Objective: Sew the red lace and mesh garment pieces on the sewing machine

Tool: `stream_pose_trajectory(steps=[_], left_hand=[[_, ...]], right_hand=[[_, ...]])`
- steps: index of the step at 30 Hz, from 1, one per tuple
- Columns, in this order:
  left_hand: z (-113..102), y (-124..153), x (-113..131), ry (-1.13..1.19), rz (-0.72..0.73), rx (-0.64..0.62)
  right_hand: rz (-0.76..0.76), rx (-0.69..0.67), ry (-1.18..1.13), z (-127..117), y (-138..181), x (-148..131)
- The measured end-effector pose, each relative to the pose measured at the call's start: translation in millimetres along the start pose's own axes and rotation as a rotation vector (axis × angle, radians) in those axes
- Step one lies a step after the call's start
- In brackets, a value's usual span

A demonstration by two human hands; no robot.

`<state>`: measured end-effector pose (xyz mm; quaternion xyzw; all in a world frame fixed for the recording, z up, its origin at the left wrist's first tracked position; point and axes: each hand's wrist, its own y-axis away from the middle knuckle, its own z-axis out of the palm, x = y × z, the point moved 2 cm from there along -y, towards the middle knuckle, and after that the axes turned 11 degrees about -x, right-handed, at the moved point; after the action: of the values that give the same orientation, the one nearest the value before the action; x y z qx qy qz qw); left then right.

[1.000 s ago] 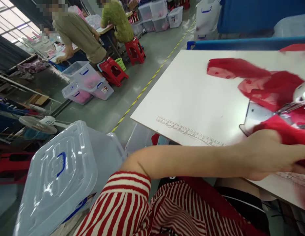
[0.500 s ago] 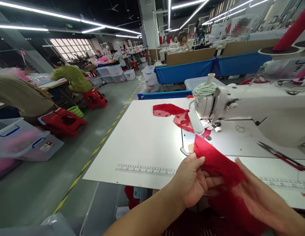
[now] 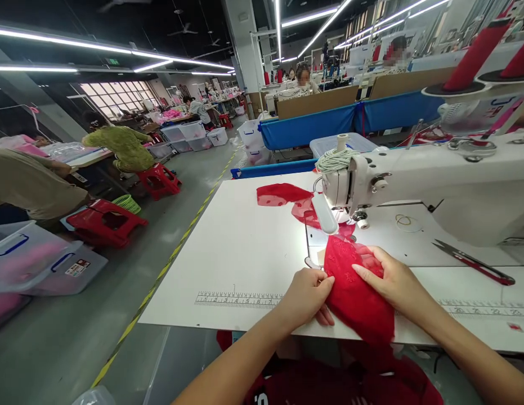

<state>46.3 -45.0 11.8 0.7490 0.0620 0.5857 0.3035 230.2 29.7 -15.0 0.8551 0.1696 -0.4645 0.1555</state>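
A piece of red lace fabric (image 3: pixel 357 292) hangs over the front edge of the white sewing table (image 3: pixel 240 247). My left hand (image 3: pixel 308 295) pinches its left edge between thumb and fingers. On its upper right side, my right hand (image 3: pixel 386 278) grips a sheer part, thumb on top. Just beyond the fabric stands the white sewing machine (image 3: pixel 413 174), its lit needle area partly hidden by a pale guard. Another red sheer strip (image 3: pixel 282 194) lies on the table and runs to the needle area.
Thread snips (image 3: pixel 475 262) lie at the right below the machine arm. A ruler scale (image 3: pixel 240 300) is printed along the table's front. Red thread cones (image 3: pixel 477 53) stand at the upper right. Co-workers, red stools (image 3: pixel 107 222) and plastic bins (image 3: pixel 29 253) are off to the left.
The fabric has been spread flatter, showing its lace face. My right hand has moved up and left onto its upper part; my left hand has shifted slightly left and down its edge.
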Motion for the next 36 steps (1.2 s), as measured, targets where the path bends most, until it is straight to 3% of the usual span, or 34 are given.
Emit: stream_pose_trajectory(steps=[6,11,15,17,20,22,25,27,31,36], left_hand=[[-11,12,3,-0.252,0.104,0.175],[-9,16,-1,-0.311,0.103,0.107],[-10,18,8,-0.517,0.150,0.252],[-10,15,19,-0.559,0.235,0.321],[-7,0,33,-0.448,0.419,0.246],[-5,-18,35,-0.241,0.419,0.170],[-7,-41,28,-0.051,0.295,0.201],[-10,-49,22,-0.063,0.283,0.265],[-14,-48,18,-0.088,0.320,0.288],[-16,-43,21,-0.208,0.491,0.277]], right_hand=[[-0.004,0.095,0.538,-12,5,1],[-0.039,0.180,0.604,-14,7,11],[-0.105,0.251,0.639,-16,10,13],[-0.157,0.319,0.685,-16,13,9],[-0.303,0.457,0.718,-8,22,-2],[-0.423,0.415,0.638,2,28,-10],[-0.516,0.105,0.429,13,31,-17],[-0.428,-0.015,0.316,8,26,-17],[-0.060,0.092,0.362,-15,-1,-12],[-0.006,0.067,0.397,-12,-24,-31]])
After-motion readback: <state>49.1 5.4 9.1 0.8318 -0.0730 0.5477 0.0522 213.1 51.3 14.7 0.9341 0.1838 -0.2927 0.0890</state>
